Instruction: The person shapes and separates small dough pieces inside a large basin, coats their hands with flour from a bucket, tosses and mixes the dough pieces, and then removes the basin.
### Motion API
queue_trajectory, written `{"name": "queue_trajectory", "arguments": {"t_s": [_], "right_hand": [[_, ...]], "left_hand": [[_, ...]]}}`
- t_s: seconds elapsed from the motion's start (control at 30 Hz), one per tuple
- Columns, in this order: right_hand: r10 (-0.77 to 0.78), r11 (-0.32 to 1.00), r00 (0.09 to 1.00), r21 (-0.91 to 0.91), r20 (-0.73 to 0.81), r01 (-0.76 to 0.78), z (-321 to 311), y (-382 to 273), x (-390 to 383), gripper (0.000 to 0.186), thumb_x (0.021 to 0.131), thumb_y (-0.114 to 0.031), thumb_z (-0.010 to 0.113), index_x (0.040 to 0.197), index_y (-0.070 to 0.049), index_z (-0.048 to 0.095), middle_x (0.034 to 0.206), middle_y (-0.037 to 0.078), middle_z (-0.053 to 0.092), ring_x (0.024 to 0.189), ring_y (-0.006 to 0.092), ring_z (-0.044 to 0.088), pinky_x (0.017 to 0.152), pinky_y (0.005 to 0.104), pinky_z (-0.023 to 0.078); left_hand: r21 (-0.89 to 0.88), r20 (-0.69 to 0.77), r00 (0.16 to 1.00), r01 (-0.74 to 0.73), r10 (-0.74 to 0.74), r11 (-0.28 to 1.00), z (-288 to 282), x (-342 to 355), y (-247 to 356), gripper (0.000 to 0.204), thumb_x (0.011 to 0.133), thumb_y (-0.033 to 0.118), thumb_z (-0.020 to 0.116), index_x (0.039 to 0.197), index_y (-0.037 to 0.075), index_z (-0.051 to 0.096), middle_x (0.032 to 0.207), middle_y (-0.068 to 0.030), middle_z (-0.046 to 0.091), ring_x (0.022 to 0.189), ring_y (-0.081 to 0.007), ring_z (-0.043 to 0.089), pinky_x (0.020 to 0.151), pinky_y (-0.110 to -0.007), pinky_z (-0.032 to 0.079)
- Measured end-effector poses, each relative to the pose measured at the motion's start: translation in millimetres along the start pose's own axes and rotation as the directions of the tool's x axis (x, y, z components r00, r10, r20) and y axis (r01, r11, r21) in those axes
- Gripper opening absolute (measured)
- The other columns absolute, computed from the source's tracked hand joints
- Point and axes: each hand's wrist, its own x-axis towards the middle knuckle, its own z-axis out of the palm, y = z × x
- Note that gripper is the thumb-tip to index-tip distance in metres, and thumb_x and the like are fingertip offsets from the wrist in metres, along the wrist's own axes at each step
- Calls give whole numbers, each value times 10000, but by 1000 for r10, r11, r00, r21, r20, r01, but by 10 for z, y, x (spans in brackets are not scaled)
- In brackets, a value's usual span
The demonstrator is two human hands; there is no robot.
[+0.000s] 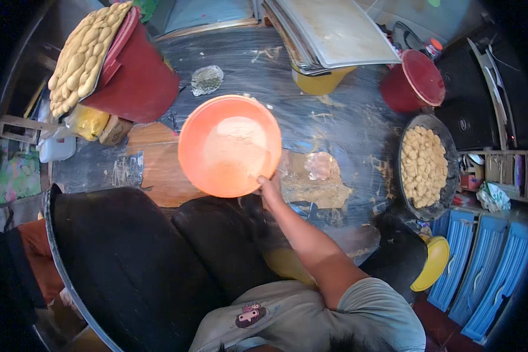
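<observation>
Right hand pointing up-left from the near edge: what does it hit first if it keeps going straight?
The right hand already touches the orange bowl at its near rim, so straight on it likely meets the bowl's floury inside first; depth is unclear.

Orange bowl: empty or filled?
Not empty. The orange bowl holds a pale, floury patch across its bottom, well below the rim. The right hand grips its near edge.

**Count on the table**

1 orange bowl; 2 red buckets, 1 at the far left corner and 1 at the far right; 2 trays of dough pieces; 1 yellow lid; 1 hand.
</observation>
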Motion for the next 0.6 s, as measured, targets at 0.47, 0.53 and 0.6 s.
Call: {"name": "queue_trajectory", "arguments": {"t_s": [0.47, 0.53, 0.6], "right_hand": [[354, 935, 931, 70, -92, -348, 399, -788, 143, 590, 860, -307, 542, 1322, -74, 259, 1247, 190, 400, 1137, 329, 461, 867, 534, 429], [302, 927, 948, -262, 104, -267, 548, -1031, -43, 673, 842, -386, 569, 1341, -60, 257, 1285, 193, 384, 1199, 319, 403, 982, 476, 323], [50, 933, 762, -303, 646, 196, 679, -998, -223, 711, 830, -397, 578, 1351, -36, 256, 1337, 208, 340, 1270, 306, 308, 1029, 395, 265]], "left_hand": [[-173, 67, 995, 79, -68, 982, 106, 200, -274, 340, 798, 136, 530, 1130, 66, 527, 1092, -82, 567, 1017, -239, 524, 873, -391, 411], [-199, 90, 994, 82, -65, 977, 168, 298, -215, 336, 798, 138, 530, 1127, 66, 529, 1088, -81, 569, 1013, -239, 526, 870, -391, 414], [-225, 117, 990, 102, -77, 969, 269, 337, -243, 333, 799, 140, 530, 1124, 67, 531, 1084, -81, 571, 1009, -239, 529, 866, -392, 416]]}}
